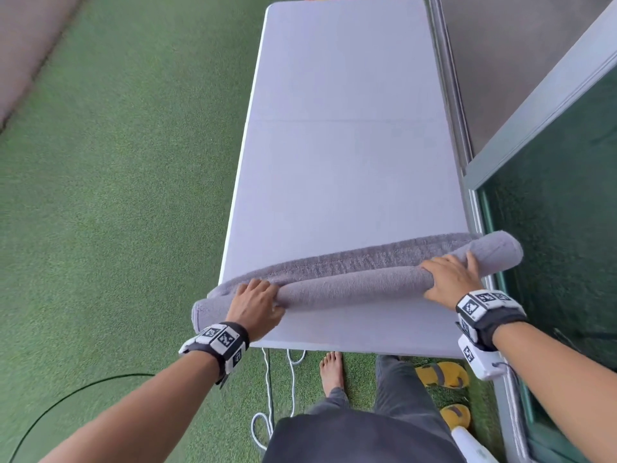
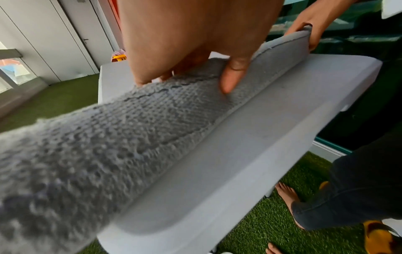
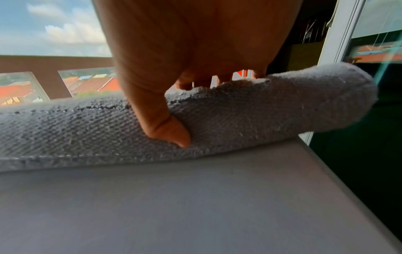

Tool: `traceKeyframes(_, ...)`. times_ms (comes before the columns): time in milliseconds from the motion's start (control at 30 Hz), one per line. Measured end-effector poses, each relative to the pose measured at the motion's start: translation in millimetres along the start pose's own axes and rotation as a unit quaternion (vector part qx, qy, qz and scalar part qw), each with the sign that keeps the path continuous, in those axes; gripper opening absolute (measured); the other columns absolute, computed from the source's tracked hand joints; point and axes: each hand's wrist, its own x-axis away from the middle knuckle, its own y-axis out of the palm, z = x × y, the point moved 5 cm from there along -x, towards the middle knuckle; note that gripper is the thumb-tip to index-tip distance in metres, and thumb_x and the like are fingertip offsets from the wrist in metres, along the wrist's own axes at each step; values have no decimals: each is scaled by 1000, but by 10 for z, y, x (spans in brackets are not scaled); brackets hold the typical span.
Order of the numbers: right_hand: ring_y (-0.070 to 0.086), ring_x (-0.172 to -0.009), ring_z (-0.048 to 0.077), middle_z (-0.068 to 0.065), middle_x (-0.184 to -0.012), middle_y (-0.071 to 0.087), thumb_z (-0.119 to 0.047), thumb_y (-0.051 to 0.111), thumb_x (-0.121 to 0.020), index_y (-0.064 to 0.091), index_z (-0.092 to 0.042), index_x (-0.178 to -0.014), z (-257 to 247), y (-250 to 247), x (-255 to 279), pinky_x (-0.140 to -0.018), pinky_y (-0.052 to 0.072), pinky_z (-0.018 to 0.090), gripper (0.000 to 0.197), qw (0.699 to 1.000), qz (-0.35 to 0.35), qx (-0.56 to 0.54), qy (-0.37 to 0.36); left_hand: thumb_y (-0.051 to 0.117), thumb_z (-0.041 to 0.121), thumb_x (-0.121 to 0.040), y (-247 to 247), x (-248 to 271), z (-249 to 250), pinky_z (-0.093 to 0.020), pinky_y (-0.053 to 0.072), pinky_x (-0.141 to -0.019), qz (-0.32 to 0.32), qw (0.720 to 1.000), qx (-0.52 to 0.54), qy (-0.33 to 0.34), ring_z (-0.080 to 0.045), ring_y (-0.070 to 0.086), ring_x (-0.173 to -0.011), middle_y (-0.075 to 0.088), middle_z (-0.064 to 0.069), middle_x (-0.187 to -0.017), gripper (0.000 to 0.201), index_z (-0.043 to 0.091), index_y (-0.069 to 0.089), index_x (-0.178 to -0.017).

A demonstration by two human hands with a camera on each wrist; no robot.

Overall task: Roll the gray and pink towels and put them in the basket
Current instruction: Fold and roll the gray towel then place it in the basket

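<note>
The gray towel, almost fully rolled, lay crosswise near the table's near edge; each end was gripped by the left hand and right hand.

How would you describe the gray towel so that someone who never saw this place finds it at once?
Start at the long white table on the green artificial grass. At its near end, the gray towel lies across the table as a long roll, both ends hanging past the edges. The left hand and right hand grip it, and it is the only cloth on that table.
</note>
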Motion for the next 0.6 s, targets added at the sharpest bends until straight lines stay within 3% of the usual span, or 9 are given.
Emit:
traceKeyframes(67,33,-135,14,-12,-144,41,-39,60,-80,40,-36,-138,22,-103,-59,-115,-1,57,62,999,15,-35,-11,25,45,-95,-35,-35,-57,-44,36,-105,28,998,28,-44,-19,46,-114,49,-4,-134,55,17,37,-142)
traceKeyframes(167,16,-145,14,-11,-156,21,-51,56,-85,19,-35,-149,20,-158,-44,-115,-4,55,76,998,27,-45,-42,32,57,-97,56,44,-125,-46,2,-119,11,996,29,-87,-24,13,-145,11,-1,-156,74,16,7,-153)
traceKeyframes(200,17,-144,13,-11,-156,22,-52,58,-84,17,-35,-150,21,-135,-13,-115,-4,54,79,998,23,-30,-51,42,57,-94,80,87,-111,-46,-1,-118,6,997,9,-75,-25,12,-145,12,-2,-155,80,15,9,-153)
traceKeyframes(300,38,-133,11,-11,-142,46,-37,67,-81,39,-35,-140,40,-64,66,-117,1,51,65,998,26,-15,-62,67,36,-80,104,155,-95,-43,18,-115,6,1000,-7,-27,-24,47,-127,53,-4,-137,66,15,44,-138)
traceKeyframes(367,47,-125,10,-13,-131,57,-38,67,-80,52,-35,-130,40,-78,44,-118,3,49,53,998,18,-16,-61,60,39,-79,51,118,-100,-40,31,-105,16,1000,-15,-2,-19,56,-106,65,2,-116,44,20,59,-119)
traceKeyframes(433,48,-122,10,-13,-127,59,-40,59,-83,54,-35,-127,14,-141,-25,-117,2,49,44,998,6,-12,-56,38,46,-83,-40,34,-119,-42,35,-104,19,1000,-20,4,-18,57,-102,66,0,-111,46,18,60,-113)
traceKeyframes(500,42,-129,11,-11,-139,50,-34,47,-91,46,-31,-137,20,-199,-107,-118,2,50,46,998,35,-21,-42,23,41,-93,-105,-82,-180,-47,24,-114,30,999,7,-22,-22,49,-121,54,-6,-134,55,12,47,-134)
traceKeyframes(533,36,-134,11,-10,-147,42,-35,40,-95,39,-29,-143,39,-224,-132,-117,1,51,48,997,60,-33,-37,21,40,-99,-135,-122,-219,-48,16,-117,40,998,27,-41,-23,38,-134,38,-5,-148,56,10,33,-145)
traceKeyframes(600,20,-144,9,-13,-156,23,-51,32,-98,23,-27,-150,97,-218,-169,-117,-3,48,58,995,78,-43,-38,27,49,-101,-137,-175,-275,-46,5,-119,29,998,31,-52,-21,15,-144,12,2,-152,65,11,14,-152)
